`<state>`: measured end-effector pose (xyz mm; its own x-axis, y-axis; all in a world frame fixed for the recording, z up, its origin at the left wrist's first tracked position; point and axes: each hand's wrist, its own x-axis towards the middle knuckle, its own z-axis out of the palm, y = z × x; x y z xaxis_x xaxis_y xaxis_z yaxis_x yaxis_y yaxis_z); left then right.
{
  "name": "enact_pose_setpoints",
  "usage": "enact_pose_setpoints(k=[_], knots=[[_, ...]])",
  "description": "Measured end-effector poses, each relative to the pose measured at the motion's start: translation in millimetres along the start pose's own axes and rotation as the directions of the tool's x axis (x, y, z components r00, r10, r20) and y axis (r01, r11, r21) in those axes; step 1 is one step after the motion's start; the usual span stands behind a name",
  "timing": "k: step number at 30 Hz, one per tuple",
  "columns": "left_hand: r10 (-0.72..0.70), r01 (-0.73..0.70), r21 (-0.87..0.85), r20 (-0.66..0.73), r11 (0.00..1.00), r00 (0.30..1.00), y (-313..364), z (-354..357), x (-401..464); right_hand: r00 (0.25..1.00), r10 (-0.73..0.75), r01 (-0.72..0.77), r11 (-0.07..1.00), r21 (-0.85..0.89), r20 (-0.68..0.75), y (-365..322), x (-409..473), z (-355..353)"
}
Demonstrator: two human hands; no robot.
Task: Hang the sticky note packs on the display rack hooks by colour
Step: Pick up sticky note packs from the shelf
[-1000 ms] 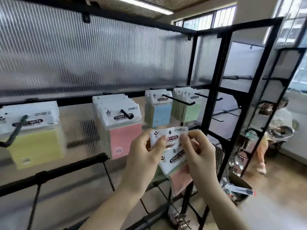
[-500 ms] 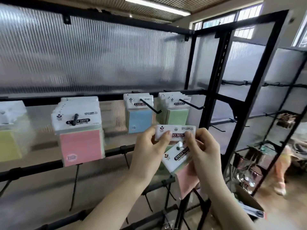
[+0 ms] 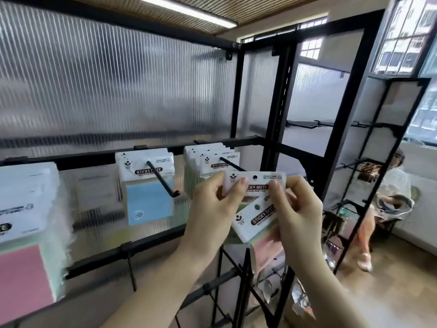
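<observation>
The display rack (image 3: pixel 238 140) carries blue packs (image 3: pixel 147 185) and green packs (image 3: pixel 208 162) on hooks, a seated person (image 3: pixel 387 200) well beyond. The left hand (image 3: pixel 212 216) and right hand (image 3: pixel 298 214) both pinch the top pack (image 3: pixel 255 183), just before the green hook (image 3: pixel 230 164). A second pack (image 3: pixel 254 223) beneath could slip, or the punched hole miss the tip.

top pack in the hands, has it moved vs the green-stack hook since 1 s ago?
Yes. The top pack has risen toward the green-stack hook: it was well below the hook's tip, and now its punched hole sits just under and right of the tip, not yet threaded.
</observation>
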<state>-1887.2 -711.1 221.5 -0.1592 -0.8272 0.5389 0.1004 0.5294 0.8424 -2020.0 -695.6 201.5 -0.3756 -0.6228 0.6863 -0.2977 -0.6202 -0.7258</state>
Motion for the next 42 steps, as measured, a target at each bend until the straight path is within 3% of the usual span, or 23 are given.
enact_pose_setpoints(k=[4, 15, 18, 21, 25, 28, 42], knots=[[0.009, -0.009, 0.048, 0.005, 0.999, 1.0, -6.3, 5.2, 10.5, 1.0, -0.007, 0.007, 1.0, -0.012, -0.01, 13.1, 8.4, 0.7], [0.014, -0.014, 0.026, -0.002, 1.0, 1.0, -9.9, 10.3, 18.5, 0.984, -0.016, -0.005, 0.993, 0.118, 0.177, 32.2, 31.4, -0.2], [0.032, -0.026, 0.076, -0.089, 0.997, 0.995, -17.6, 10.1, 21.0, 0.97, -0.003, -0.027, 0.993, 0.118, 0.242, 40.4, 38.3, 3.2], [0.124, -0.07, 0.243, -0.216, 0.968, 0.968, -28.4, 10.4, 24.9, 0.961, 0.038, -0.077, 0.988, 0.133, 0.274, 49.2, 44.3, 9.4], [0.256, -0.068, 0.435, -0.389, 0.898, 0.885, -46.5, 5.8, 30.9, 0.953, 0.097, -0.144, 0.979, 0.148, 0.288, 61.3, 52.5, 20.7], [0.268, -0.024, 0.459, -0.475, 0.888, 0.838, -57.6, 0.8, 35.2, 0.953, 0.129, -0.164, 0.981, 0.107, 0.272, 70.3, 57.7, 28.2], [0.2, 0.188, 0.526, -0.594, 0.83, 0.779, -71.1, -4.1, 41.4, 0.929, 0.214, -0.226, 0.974, 0.002, 0.302, 82.6, 62.0, 42.1]])
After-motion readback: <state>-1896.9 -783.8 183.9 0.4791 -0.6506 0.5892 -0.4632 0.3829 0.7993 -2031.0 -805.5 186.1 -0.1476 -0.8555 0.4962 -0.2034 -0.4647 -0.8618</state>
